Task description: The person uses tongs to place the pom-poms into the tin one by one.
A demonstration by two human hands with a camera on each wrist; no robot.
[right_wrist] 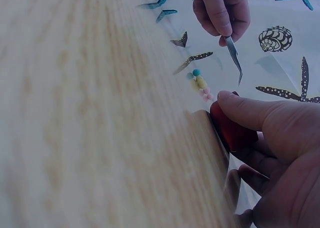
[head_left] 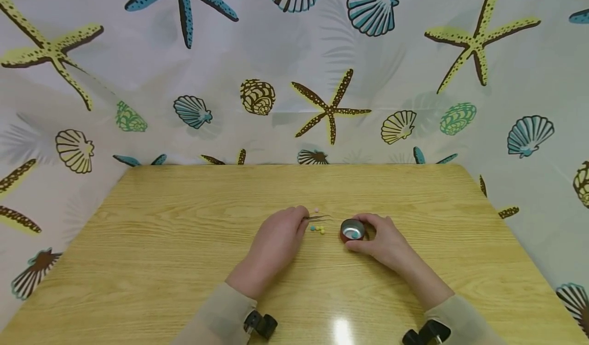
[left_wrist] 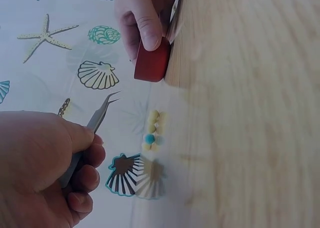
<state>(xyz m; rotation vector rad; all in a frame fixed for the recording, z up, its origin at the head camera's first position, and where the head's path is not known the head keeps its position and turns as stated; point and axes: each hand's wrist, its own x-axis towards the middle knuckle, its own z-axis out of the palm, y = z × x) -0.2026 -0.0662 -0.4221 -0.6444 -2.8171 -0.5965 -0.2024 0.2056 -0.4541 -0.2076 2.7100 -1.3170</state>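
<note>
My left hand (head_left: 281, 232) pinches a pair of curved metal tweezers (head_left: 318, 217) between thumb and fingers. In the left wrist view the tweezers' tips stand slightly apart with nothing between them. Below them on the wooden table lie several small yellow beads (head_left: 320, 229) and a teal bead (head_left: 313, 228). Just beyond is a pink bead (head_left: 316, 210). To the right, my right hand (head_left: 384, 240) holds a small round red tin (left_wrist: 152, 63) with thumb and fingers at its sides. The tin sits upright on the table, and a teal bead (head_left: 355, 235) shows inside its silvery bottom.
The wooden table (head_left: 184, 253) spreads around both hands. Behind it and along its sides hangs a white cloth (head_left: 221, 64) printed with shells and starfish. Black wrist cameras (head_left: 260, 324) are strapped over the beige sleeves.
</note>
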